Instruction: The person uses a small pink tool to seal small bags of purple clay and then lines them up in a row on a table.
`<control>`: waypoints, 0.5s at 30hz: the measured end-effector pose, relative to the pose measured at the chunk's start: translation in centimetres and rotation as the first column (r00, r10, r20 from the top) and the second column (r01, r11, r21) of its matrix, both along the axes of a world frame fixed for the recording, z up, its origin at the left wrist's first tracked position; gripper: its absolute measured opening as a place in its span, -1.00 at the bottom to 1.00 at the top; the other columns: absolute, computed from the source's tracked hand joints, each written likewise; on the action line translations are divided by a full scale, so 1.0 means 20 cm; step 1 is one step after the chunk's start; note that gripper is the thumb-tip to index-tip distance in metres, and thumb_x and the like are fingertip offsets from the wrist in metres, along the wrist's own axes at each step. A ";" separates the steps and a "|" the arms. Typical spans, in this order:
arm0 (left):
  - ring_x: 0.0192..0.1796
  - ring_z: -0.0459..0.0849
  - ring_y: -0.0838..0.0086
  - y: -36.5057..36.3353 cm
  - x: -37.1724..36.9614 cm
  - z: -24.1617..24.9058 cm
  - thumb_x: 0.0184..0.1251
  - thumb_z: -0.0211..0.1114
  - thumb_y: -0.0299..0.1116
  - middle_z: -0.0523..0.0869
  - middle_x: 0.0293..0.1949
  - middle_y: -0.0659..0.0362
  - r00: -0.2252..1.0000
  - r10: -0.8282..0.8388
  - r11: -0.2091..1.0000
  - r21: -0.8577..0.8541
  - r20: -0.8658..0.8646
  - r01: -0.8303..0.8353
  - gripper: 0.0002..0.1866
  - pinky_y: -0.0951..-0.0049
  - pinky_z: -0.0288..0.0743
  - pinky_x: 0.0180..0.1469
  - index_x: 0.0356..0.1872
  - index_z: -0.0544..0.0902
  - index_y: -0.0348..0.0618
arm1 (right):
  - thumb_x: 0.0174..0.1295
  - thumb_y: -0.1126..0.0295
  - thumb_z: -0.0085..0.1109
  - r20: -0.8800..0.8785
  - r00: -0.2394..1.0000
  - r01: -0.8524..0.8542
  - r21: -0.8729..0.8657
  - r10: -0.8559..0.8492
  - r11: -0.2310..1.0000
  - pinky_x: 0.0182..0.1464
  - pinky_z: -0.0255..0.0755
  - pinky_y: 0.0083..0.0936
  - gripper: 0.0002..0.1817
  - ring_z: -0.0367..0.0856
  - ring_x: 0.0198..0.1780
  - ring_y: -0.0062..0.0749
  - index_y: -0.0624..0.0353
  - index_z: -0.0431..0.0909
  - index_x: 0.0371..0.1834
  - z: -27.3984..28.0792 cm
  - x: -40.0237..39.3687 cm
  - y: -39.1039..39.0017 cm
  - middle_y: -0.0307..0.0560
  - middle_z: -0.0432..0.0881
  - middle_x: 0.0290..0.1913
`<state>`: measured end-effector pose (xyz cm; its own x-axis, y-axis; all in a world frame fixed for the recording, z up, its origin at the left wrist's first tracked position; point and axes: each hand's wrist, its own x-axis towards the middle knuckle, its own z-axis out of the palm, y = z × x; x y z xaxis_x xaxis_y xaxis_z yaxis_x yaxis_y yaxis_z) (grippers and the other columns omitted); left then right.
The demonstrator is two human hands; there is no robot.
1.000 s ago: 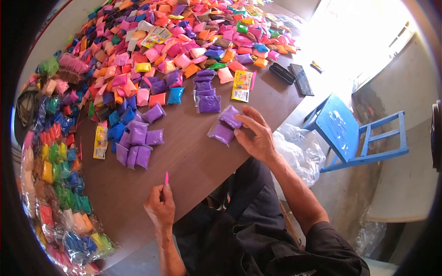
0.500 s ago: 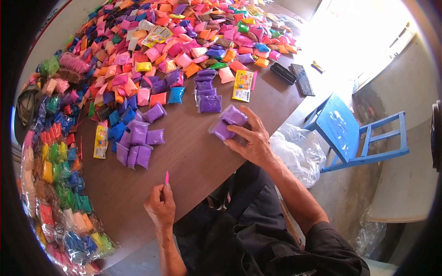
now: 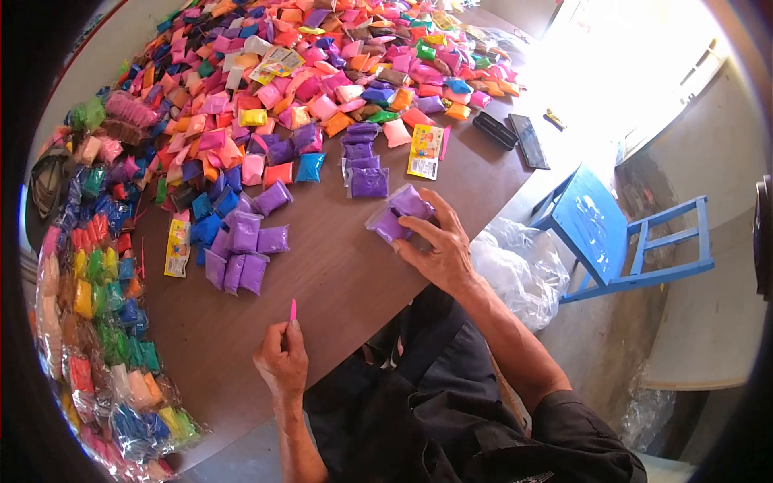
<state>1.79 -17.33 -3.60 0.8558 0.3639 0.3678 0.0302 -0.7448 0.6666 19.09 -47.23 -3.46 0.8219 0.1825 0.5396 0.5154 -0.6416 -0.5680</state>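
The right hand [image 3: 444, 249] grasps a pair of purple packets [image 3: 413, 202] in clear wrap, thumb on the near side and fingers along the right side. The pair is over the tabletop [image 3: 322, 262], inboard of its near edge; whether it bears on the surface cannot be told. The right wrist crosses that edge. The left hand [image 3: 282, 358] is curled, with a pink stick [image 3: 293, 310] pinched between thumb and fingers, tip pointing away from the body. The left forearm also crosses the near edge.

Between the two hands, a broad diagonal band of bare brown surface gives lateral room. Just beyond the pair, a row of purple packets [image 3: 369, 182] overlaps toward the far side; any contact with the pair cannot be told. To its right lie a yellow card [image 3: 424, 151] and a second pink stick [image 3: 444, 142]. Near the right-hand edge rest a black case [image 3: 494, 130] and a dark flat device [image 3: 528, 141].

Left of the band sits a cluster of purple packets [image 3: 244, 235], with another yellow card [image 3: 177, 248] farther left. A multicoloured heap [image 3: 322, 109] bounds the far side; bagged packets [image 3: 101, 302] line the left. Off the right-hand edge are a clear plastic bag [image 3: 523, 278] and a blue chair [image 3: 592, 221]
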 end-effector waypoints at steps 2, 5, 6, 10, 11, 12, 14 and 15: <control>-0.47 0.56 0.59 0.00 0.00 0.00 0.66 0.47 -0.33 0.64 -0.53 0.24 1.000 -0.001 1.000 0.001 -0.003 0.001 -0.80 0.39 0.38 -0.45 -0.23 0.74 -0.18 | 0.12 0.29 0.79 -0.048 0.999 -0.002 0.098 0.007 0.995 0.45 0.65 -0.11 -0.47 0.62 0.54 0.09 -0.03 0.88 0.21 -0.03 0.01 -0.01 0.11 0.55 0.59; -0.47 0.56 0.59 0.01 0.00 0.00 0.66 0.48 -0.33 0.65 -0.53 0.23 1.000 -0.005 1.000 0.015 0.005 0.005 -0.80 0.38 0.39 -0.45 -0.24 0.74 -0.18 | 0.13 0.32 0.78 -0.064 0.997 0.046 0.209 -0.033 0.977 0.45 0.66 -0.12 -0.42 0.63 0.53 0.09 0.00 0.83 0.27 -0.03 0.01 0.00 0.13 0.55 0.58; -0.47 0.56 0.59 0.00 0.00 0.00 0.66 0.48 -0.33 0.65 -0.52 0.23 1.000 -0.003 1.000 0.013 0.005 0.003 -0.80 0.38 0.40 -0.44 -0.24 0.74 -0.18 | 0.13 0.34 0.78 -0.060 0.997 0.070 0.239 -0.057 0.968 0.44 0.66 -0.13 -0.41 0.65 0.51 0.08 0.01 0.81 0.29 -0.02 0.01 0.00 0.13 0.55 0.58; -0.47 0.57 0.58 0.00 0.00 0.00 0.65 0.48 -0.34 0.67 -0.51 0.22 1.000 0.000 1.000 0.001 0.002 0.000 -0.80 0.38 0.42 -0.43 -0.23 0.74 -0.18 | 0.19 0.38 0.73 0.004 0.997 0.078 0.183 -0.080 0.980 0.41 0.69 -0.16 -0.42 0.72 0.45 0.03 0.05 0.79 0.32 -0.03 0.03 -0.01 0.15 0.56 0.56; -0.49 0.61 0.52 0.00 0.00 0.00 0.63 0.49 -0.36 0.68 -0.51 0.18 1.000 0.000 1.000 0.009 0.005 0.000 -0.82 0.36 0.44 -0.44 -0.23 0.74 -0.18 | 0.20 0.40 0.72 -0.004 0.997 0.073 0.196 -0.074 0.978 0.40 0.70 -0.17 -0.44 0.73 0.43 0.03 0.06 0.79 0.31 -0.03 0.04 -0.01 0.15 0.57 0.56; -0.51 0.64 0.46 0.00 0.00 0.00 0.61 0.51 -0.38 0.69 -0.52 0.15 1.000 0.000 1.000 0.018 0.006 0.000 -0.84 0.35 0.46 -0.44 -0.22 0.74 -0.19 | 0.22 0.41 0.71 -0.011 0.998 0.068 0.209 -0.067 0.976 0.40 0.70 -0.18 -0.45 0.74 0.42 0.02 0.06 0.79 0.31 -0.03 0.04 -0.01 0.15 0.57 0.55; -0.53 0.67 0.41 0.01 0.00 0.00 0.58 0.52 -0.41 0.71 -0.52 0.11 1.000 0.001 1.000 0.026 0.013 -0.001 -0.86 0.33 0.48 -0.44 -0.22 0.75 -0.19 | 0.24 0.43 0.68 -0.011 0.998 0.068 0.220 -0.068 0.973 0.40 0.70 -0.18 -0.46 0.74 0.42 0.02 0.06 0.79 0.32 -0.04 0.05 -0.01 0.16 0.59 0.53; -0.53 0.67 0.41 0.01 0.00 0.00 0.58 0.52 -0.41 0.71 -0.52 0.10 1.000 0.001 1.000 0.025 0.017 -0.002 -0.85 0.33 0.48 -0.44 -0.22 0.75 -0.20 | 0.25 0.45 0.67 -0.010 0.998 0.068 0.226 -0.067 0.972 0.40 0.69 -0.18 -0.47 0.74 0.42 0.01 0.06 0.79 0.32 -0.05 0.05 -0.01 0.16 0.60 0.52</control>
